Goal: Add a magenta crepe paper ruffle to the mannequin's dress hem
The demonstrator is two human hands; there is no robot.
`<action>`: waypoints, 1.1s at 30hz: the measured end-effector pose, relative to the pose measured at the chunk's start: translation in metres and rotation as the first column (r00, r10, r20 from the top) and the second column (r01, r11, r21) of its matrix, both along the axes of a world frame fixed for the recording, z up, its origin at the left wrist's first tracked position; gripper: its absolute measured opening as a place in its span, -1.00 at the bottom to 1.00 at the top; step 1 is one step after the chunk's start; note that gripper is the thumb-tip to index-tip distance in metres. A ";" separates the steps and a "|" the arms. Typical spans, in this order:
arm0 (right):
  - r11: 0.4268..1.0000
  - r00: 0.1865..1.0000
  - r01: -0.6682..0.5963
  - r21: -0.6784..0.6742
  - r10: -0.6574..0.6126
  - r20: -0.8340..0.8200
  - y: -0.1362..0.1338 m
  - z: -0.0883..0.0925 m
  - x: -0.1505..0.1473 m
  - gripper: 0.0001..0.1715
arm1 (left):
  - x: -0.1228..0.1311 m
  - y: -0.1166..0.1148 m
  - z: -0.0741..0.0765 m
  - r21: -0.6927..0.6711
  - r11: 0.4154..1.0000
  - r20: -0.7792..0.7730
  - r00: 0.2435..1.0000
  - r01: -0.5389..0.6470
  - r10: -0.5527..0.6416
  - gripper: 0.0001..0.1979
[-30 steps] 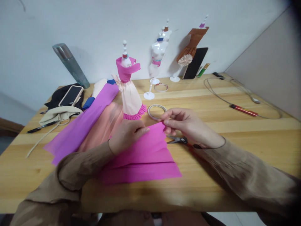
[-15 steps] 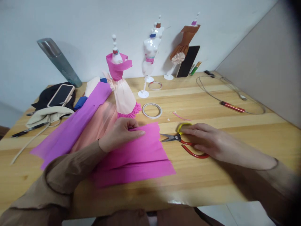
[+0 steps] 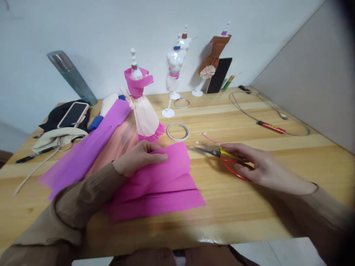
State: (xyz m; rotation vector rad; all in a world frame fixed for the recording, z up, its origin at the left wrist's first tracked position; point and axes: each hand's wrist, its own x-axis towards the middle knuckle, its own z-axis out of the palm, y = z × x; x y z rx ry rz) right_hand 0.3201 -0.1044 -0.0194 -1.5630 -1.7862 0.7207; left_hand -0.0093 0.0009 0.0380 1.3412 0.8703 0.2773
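Observation:
Between thumb and fingers, my left hand (image 3: 141, 157) pinches the upper edge of a sheet of magenta crepe paper (image 3: 166, 181), which spreads over the table and has a ragged right edge. My right hand (image 3: 266, 168) is closed round the yellow and red handles of a pair of scissors (image 3: 216, 153). Their blades point left, look closed, and sit a short way off the paper's right edge. Just behind the paper stands a small mannequin (image 3: 138, 94) in a magenta top and a cream skirt with a magenta ruffle. A roll of tape (image 3: 178, 132) lies beside it.
Purple crepe paper (image 3: 91, 147) and peach crepe paper (image 3: 109, 151) lie at left, near a phone (image 3: 73, 115) and a pen (image 3: 36, 154). More mannequins (image 3: 174, 66) stand along the wall with a spray bottle (image 3: 72, 77). A cable (image 3: 244, 111) curls at right.
The scissors have moved slightly right, away from the paper, and their blades have gone from open to closed. My left hand keeps its pinch on the magenta paper.

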 end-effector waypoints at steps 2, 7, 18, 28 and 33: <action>0.998 0.997 -0.055 0.004 0.054 0.046 0.002 0.004 0.004 -0.39 | 0.000 0.000 -0.001 -0.054 0.998 0.019 1.000 -0.018 0.019 -0.74; 0.955 0.903 -0.247 0.164 0.165 0.397 0.004 0.024 -0.010 -0.21 | -0.001 0.000 -0.003 -0.156 0.986 0.049 0.997 -0.053 0.061 -0.76; 0.813 0.736 -0.380 0.442 -0.023 0.677 0.025 0.031 -0.052 -0.47 | 0.000 -0.002 -0.003 -0.258 0.964 0.113 0.989 -0.060 0.092 -0.68; 0.788 0.730 -0.410 0.459 -0.018 0.683 0.035 0.034 -0.062 -0.47 | -0.003 -0.002 -0.005 -0.150 0.989 0.098 0.995 -0.012 0.027 -0.62; 0.785 0.727 -0.416 0.459 -0.016 0.687 0.037 0.035 -0.060 -0.47 | -0.001 -0.004 -0.006 -0.032 0.998 0.131 0.990 0.057 -0.052 -0.53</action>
